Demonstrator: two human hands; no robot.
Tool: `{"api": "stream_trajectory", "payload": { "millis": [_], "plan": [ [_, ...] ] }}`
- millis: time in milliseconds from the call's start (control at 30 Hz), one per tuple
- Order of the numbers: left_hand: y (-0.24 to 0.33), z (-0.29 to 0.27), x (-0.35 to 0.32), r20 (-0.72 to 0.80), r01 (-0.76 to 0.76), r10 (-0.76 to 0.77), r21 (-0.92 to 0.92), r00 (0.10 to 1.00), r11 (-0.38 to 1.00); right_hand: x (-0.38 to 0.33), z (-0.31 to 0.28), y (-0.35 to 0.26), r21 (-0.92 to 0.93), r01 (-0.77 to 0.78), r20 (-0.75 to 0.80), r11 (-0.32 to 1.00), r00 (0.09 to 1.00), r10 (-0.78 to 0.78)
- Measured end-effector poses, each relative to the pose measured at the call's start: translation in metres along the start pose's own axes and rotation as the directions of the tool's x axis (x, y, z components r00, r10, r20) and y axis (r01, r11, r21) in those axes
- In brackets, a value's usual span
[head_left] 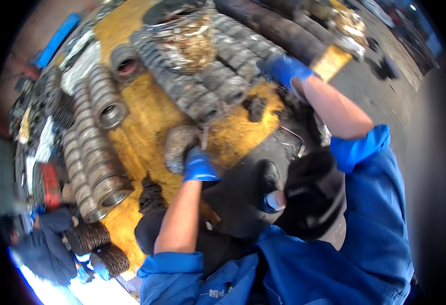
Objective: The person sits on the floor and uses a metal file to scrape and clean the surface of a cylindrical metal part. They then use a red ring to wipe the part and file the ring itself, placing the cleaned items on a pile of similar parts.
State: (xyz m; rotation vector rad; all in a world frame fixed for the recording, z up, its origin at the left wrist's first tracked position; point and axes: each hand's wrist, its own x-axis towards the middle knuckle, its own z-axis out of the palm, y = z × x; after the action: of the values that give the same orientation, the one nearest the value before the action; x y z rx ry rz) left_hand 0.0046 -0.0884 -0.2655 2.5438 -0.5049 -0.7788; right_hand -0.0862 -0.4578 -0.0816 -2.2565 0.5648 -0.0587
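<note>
"While the blue-gloved left hand (198,165) meets the stout grey cylinder (176,148), what are its fingers doing?"

"I cannot tell. They blur at the dark end of it, so they may hook inside or merely rest against it. The cylinder lies on the yellow sheet (144,109), just in from the near right edge."

"Why there, do you think?"

"Probably because that edge is beside the person's shoe (269,175), so stooping is enough to reach it."

"And the blue-gloved right hand (286,71)?"

"Out by the sheet's right edge, beside the far ring rows (195,99). Its fingers are smeared too; whether they are spread or pressed together, or touch anything, I cannot tell. Perhaps the arm stretches out partly for balance."

"Why line the rings up so?"

"Laid on their sides, end to end, they presumably brace one another against rolling. The left ring rows (98,147) along the sheet's left side lie likewise."

"And the bent rod (298,141)?"

"It lies on the dark floor (248,175) off the right edge, perhaps to be handy."
</note>
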Motion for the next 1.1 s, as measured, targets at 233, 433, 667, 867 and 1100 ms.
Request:
{"api": "stream_trajectory", "payload": {
  "millis": [233, 433, 667, 867, 1100],
  "plan": [
    [0.006, 0.017, 0.02, -0.066, -0.058, 0.08, 0.29, 0.995, 0.955, -0.115, -0.056, 0.165, 0.28, -0.393, -0.033, 0.876, 0.908, 0.418],
    [-0.051, 0.057, 0.055, -0.182, 0.09, -0.115, -0.137, 0.977, 0.986, -0.293, 0.083, 0.3, -0.416, -0.106, 0.08, 0.903, 0.985, 0.152],
    [-0.055, 0.04, 0.05, -0.131, -0.045, 0.034, -0.082, 0.991, 0.996, -0.405, 0.139, 0.29, -0.531, -0.721, 0.052, 0.445, 0.496, 0.867],
    [-0.019, 0.026, 0.035, -0.159, -0.015, 0.039, 0.148, 0.987, 0.989, -0.455, 0.196, 0.336, -0.591, -0.696, 0.085, 0.407, 0.448, 0.89],
    [-0.044, 0.024, 0.037, -0.146, 0.061, -0.059, 0.01, 0.988, 0.998, -0.466, 0.206, 0.367, -0.623, -0.641, 0.022, 0.449, 0.559, 0.829]
  ]
}}
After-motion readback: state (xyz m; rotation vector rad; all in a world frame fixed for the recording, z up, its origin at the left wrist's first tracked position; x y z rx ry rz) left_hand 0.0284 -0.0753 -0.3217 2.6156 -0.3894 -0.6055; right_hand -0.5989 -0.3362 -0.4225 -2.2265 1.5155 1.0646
